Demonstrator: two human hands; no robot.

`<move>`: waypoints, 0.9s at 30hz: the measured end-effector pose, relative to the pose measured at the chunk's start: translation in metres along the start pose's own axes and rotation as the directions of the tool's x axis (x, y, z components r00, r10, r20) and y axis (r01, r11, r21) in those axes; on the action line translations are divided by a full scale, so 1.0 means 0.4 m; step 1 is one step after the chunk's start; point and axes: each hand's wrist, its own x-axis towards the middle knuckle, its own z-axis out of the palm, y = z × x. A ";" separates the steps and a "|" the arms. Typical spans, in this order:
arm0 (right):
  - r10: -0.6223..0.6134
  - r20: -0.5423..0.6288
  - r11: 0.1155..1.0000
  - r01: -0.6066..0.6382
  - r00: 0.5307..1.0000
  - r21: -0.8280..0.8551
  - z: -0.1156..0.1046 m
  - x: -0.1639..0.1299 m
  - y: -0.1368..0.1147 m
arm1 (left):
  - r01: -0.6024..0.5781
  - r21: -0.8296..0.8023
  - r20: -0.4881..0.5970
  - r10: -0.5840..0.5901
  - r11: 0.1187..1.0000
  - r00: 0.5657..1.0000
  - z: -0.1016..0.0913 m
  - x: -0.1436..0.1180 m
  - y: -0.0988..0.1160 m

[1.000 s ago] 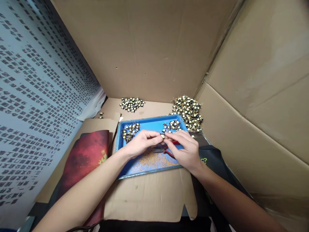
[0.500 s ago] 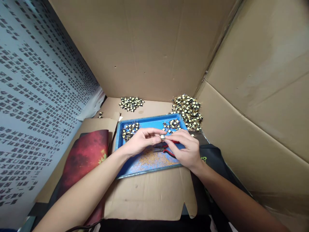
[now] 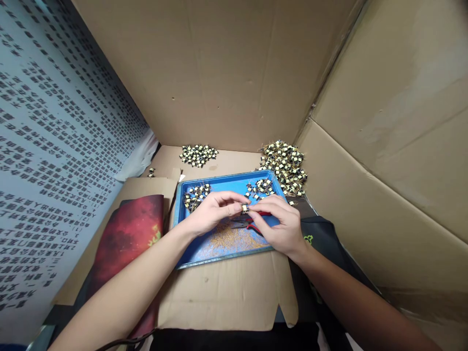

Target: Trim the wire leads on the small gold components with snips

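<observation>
Both hands meet over the middle of the blue tray (image 3: 190,243), and between their fingertips sits one small yellow-and-black component (image 3: 244,208), pinched from either side. The left hand (image 3: 212,214) has its grip closed on the part's left end with thumb and forefinger, the other fingers curled loosely below. The right hand (image 3: 280,226) closes its grip on the right end, and the red handles of a pair of pliers (image 3: 256,225) show just under its fingers; whether the hand holds the pliers or merely lies over them cannot be told. Beneath the hands, the tray floor is strewn with fine golden wire clippings (image 3: 228,239). At the tray's far left corner lies a small heap of like components (image 3: 195,194), and at its far right corner a second heap (image 3: 260,187). Beyond the tray, on the cardboard floor, a small pile (image 3: 198,154) lies to the left and a larger pile (image 3: 285,165) to the right, near the cardboard wall (image 3: 226,73). A red mat (image 3: 127,239) lies left of the tray, and a black mat (image 3: 321,239) lies to its right, under the right wrist.
</observation>
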 end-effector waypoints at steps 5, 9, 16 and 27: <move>-0.003 0.021 1.000 0.003 1.000 0.010 -0.004 0.003 -0.010 | -0.007 0.017 -0.008 0.007 1.000 1.000 0.002 0.001 0.005; 0.009 -0.004 1.000 -0.009 1.000 -0.005 -0.002 0.002 -0.010 | -0.001 0.024 -0.007 0.001 1.000 1.000 0.003 0.001 0.005; -0.006 -0.023 1.000 0.006 1.000 -0.007 -0.003 0.003 -0.014 | -0.001 0.016 -0.002 0.001 1.000 1.000 0.004 -0.001 0.006; 0.254 -0.046 0.967 -0.253 0.966 0.025 0.002 -0.001 -0.002 | -0.067 0.079 -0.005 0.067 0.995 0.998 0.026 -0.006 0.000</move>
